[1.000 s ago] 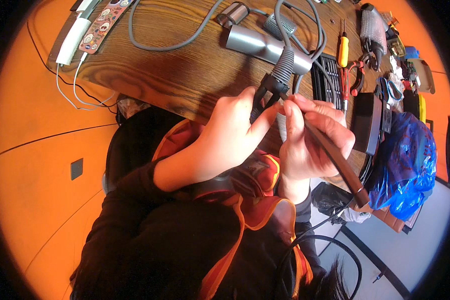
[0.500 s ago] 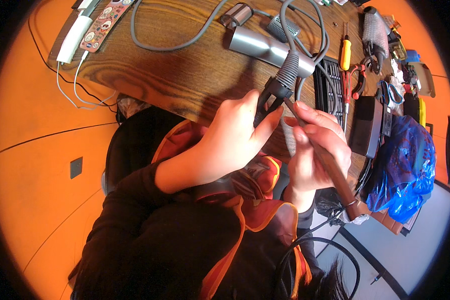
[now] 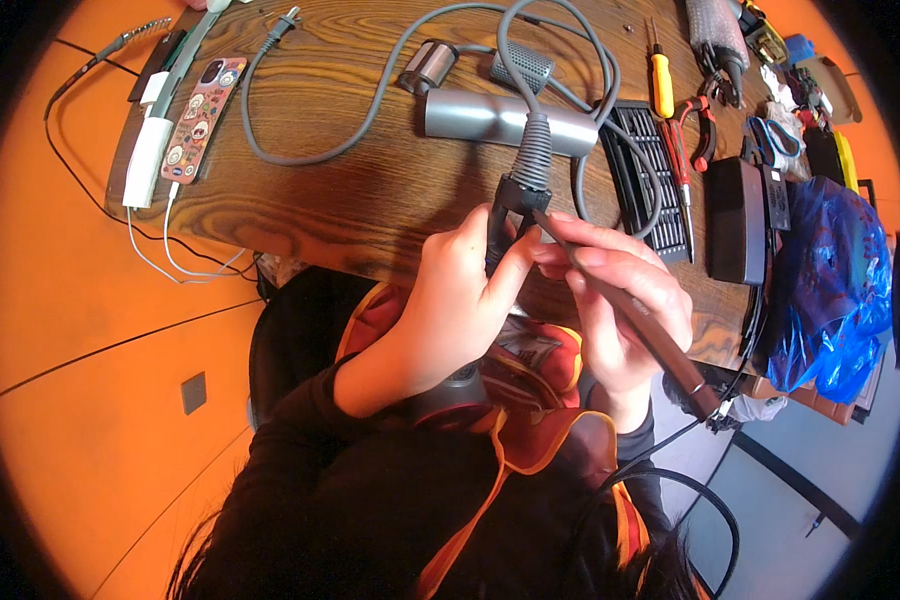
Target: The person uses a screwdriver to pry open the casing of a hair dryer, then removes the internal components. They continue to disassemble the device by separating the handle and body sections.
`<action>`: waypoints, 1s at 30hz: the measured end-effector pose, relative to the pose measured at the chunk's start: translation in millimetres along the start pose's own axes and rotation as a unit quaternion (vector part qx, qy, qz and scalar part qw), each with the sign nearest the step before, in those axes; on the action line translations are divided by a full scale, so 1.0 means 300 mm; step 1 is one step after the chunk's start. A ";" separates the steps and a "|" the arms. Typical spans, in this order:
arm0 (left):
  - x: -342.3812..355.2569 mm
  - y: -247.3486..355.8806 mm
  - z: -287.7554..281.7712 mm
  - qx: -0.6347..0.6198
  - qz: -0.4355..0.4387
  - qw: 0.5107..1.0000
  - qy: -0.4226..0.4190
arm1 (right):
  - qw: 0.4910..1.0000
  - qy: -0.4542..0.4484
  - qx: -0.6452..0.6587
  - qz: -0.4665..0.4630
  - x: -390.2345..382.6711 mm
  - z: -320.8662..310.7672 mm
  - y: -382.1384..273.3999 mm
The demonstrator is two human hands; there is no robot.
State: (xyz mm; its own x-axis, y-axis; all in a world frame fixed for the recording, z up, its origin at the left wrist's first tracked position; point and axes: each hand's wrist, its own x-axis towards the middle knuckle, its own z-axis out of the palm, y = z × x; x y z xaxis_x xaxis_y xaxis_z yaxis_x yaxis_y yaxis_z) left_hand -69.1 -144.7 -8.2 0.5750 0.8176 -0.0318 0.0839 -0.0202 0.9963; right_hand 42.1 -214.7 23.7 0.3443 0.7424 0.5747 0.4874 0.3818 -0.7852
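My left hand [image 3: 445, 305] is closed around a black plastic part [image 3: 497, 240] at the end of a grey ribbed cable sleeve [image 3: 532, 155], its thumb pressed near the part's lower end. My right hand [image 3: 635, 305] grips a slim brown pen-shaped tool [image 3: 660, 345] with a black cord by its rear end. The tool's front end points at the black part just under its collar; my fingers cover the tip, so contact cannot be made out. Behind the sleeve lies a silver metal tube [image 3: 460, 116], with a perforated grey cylinder [image 3: 523, 68] and a shiny metal ring [image 3: 430, 67] beyond it.
Grey cord [image 3: 385, 90] loops across the wooden table [image 3: 320, 215]. To the right are a bit case [image 3: 650, 190], yellow-handled screwdriver [image 3: 662, 85], red pliers [image 3: 705, 135], black box [image 3: 738, 220] and blue plastic bag [image 3: 830, 290]. A phone [image 3: 202, 120] and white power strip [image 3: 150, 160] lie left.
The whole view has shifted, bringing more of the table's far left into sight. Both hands keep their grips, with the tool still pointing at the black part.
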 end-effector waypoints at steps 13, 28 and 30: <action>0.026 0.026 -0.024 -0.087 -0.119 0.989 -0.015 | 0.976 0.083 -0.096 -0.176 -0.026 -0.022 -0.016; 0.014 0.016 -0.033 -0.138 -0.083 0.986 -0.043 | 0.989 0.012 -0.119 -0.090 -0.032 -0.036 -0.002; 0.012 0.017 -0.030 -0.113 -0.080 0.989 -0.041 | 0.989 -0.006 -0.112 -0.094 -0.030 -0.040 -0.002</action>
State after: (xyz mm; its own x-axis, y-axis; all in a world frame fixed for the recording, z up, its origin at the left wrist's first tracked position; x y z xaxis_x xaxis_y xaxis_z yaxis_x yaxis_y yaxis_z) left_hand -73.8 -136.7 -2.4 0.6336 0.7504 -0.1882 0.0004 0.2430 0.9700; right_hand 48.3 -228.4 21.8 0.2218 0.6767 0.7021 0.7080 0.3834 -0.5931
